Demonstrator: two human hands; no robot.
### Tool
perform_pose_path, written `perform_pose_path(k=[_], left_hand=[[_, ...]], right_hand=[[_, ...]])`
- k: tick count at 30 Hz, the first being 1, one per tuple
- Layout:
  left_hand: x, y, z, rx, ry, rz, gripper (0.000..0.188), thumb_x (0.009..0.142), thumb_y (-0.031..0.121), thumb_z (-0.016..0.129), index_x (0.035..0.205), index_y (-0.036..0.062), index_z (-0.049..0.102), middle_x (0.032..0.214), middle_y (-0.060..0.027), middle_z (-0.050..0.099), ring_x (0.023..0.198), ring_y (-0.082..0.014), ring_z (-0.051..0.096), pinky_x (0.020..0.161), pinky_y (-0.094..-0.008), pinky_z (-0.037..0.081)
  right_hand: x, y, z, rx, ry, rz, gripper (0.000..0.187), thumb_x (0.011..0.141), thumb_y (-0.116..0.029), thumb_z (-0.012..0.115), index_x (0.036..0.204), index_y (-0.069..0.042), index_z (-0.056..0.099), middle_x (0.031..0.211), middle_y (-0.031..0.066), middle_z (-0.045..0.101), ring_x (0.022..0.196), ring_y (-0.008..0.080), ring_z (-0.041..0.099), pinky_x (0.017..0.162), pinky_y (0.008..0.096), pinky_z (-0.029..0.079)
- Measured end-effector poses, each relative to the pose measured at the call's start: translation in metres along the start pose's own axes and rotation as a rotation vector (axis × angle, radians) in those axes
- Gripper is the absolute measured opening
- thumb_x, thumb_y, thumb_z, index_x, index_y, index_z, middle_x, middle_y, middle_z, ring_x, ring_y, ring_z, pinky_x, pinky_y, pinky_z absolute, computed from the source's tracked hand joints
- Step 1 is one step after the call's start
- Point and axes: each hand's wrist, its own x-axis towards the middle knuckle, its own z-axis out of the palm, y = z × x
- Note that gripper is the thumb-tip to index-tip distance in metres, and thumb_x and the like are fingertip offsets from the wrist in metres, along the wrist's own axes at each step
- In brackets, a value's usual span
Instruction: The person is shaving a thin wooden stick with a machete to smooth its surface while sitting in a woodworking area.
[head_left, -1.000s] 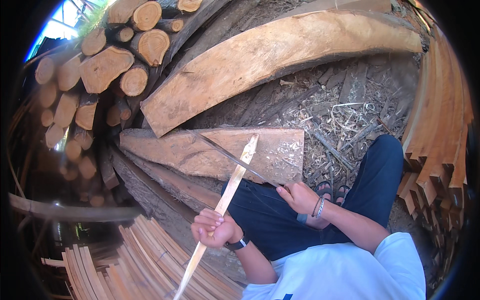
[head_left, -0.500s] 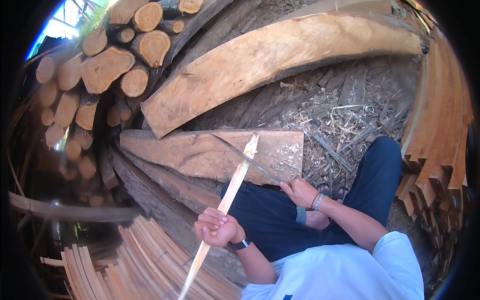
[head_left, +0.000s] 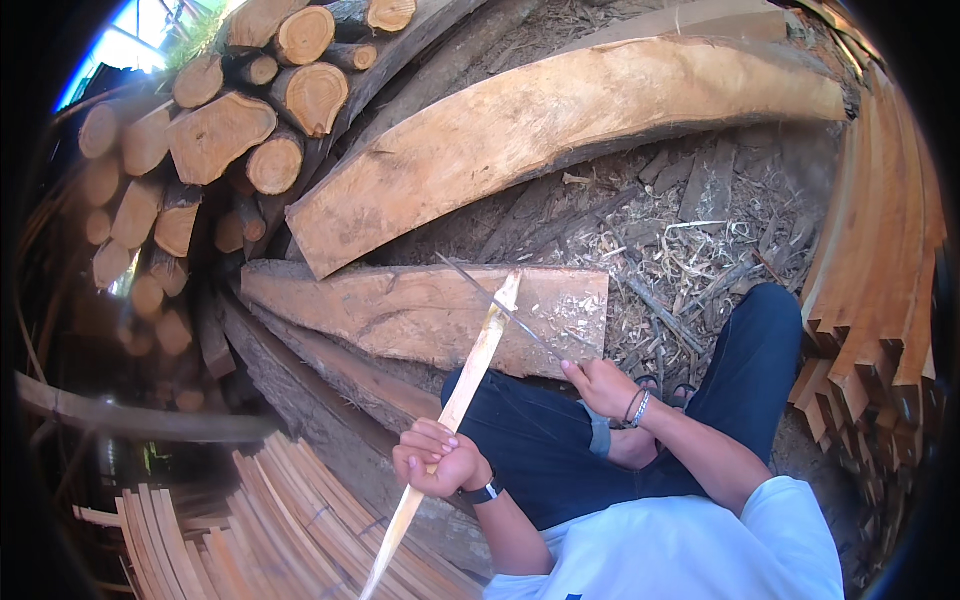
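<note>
My left hand [head_left: 437,458] is wrapped around a long pale wooden strip [head_left: 464,392], which slants from the lower edge up to a thick flat plank [head_left: 400,302] lying in front of me. The strip's far end looks whittled and is over the plank's right part. In my right hand [head_left: 606,388] is a long thin-bladed knife; its handle is hidden in my fist. The knife's blade [head_left: 540,340] points up and left and crosses the strip just below its far end.
Beyond the plank lies a big curved slab [head_left: 560,120]. Cut logs [head_left: 312,98] are stacked at the far left. Bundled thin strips [head_left: 300,510] stand near left, and stacked boards [head_left: 870,250] at the right. Wood shavings [head_left: 690,235] litter the ground.
The knife's tip has moved slightly right and up, with the blade somewhat steeper across the strip. Both grips are the same, and the whole view has shifted a little.
</note>
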Motion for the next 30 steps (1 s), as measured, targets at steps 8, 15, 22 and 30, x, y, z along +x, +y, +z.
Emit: perform_pose_path(k=[8, 15, 22, 30], left_hand=[[0.001, 0.017, -0.004, 0.052, -0.034, 0.056, 0.031, 0.086, 0.018, 0.039, 0.057, 0.0123, 0.03, 0.047, -0.002, 0.03, 0.035, -0.0114, 0.028, 0.037, -0.0225, 0.027], [0.014, 0.019, -0.006, 0.021, 0.007, 0.039, 0.03, 0.085, 0.017, 0.041, 0.057, 0.0111, 0.032, 0.046, -0.0025, 0.032, 0.035, -0.0116, 0.03, 0.039, -0.0224, 0.03], [0.021, 0.01, 0.013, 0.094, 0.051, 0.042, 0.03, 0.087, 0.016, 0.038, 0.058, 0.0131, 0.031, 0.044, -0.0012, 0.03, 0.034, -0.01, 0.026, 0.035, -0.0207, 0.025], [0.017, 0.019, 0.012, 0.104, 0.078, 0.013, 0.032, 0.087, 0.017, 0.04, 0.057, 0.0129, 0.03, 0.046, -0.0016, 0.031, 0.035, -0.0107, 0.028, 0.039, -0.0215, 0.028]], right_hand=[[-0.03, -0.04, -0.028, 0.229, -0.057, -0.085, 0.059, 0.103, -0.039, 0.042, 0.071, 0.008, 0.058, 0.057, 0.0261, 0.054, 0.059, 0.044, 0.058, 0.059, 0.0479, 0.046], [-0.032, -0.006, 0.002, 0.143, -0.027, -0.038, 0.058, 0.103, -0.04, 0.042, 0.071, 0.006, 0.059, 0.061, 0.0251, 0.057, 0.062, 0.0435, 0.06, 0.061, 0.0485, 0.046], [-0.024, -0.003, 0.012, 0.071, -0.118, -0.031, 0.058, 0.102, -0.041, 0.043, 0.073, 0.006, 0.061, 0.065, 0.0277, 0.059, 0.068, 0.0455, 0.062, 0.067, 0.0498, 0.048], [-0.022, -0.056, -0.003, 0.076, -0.168, -0.122, 0.06, 0.101, -0.043, 0.044, 0.072, 0.007, 0.061, 0.067, 0.0297, 0.06, 0.073, 0.0466, 0.063, 0.07, 0.0509, 0.049]])
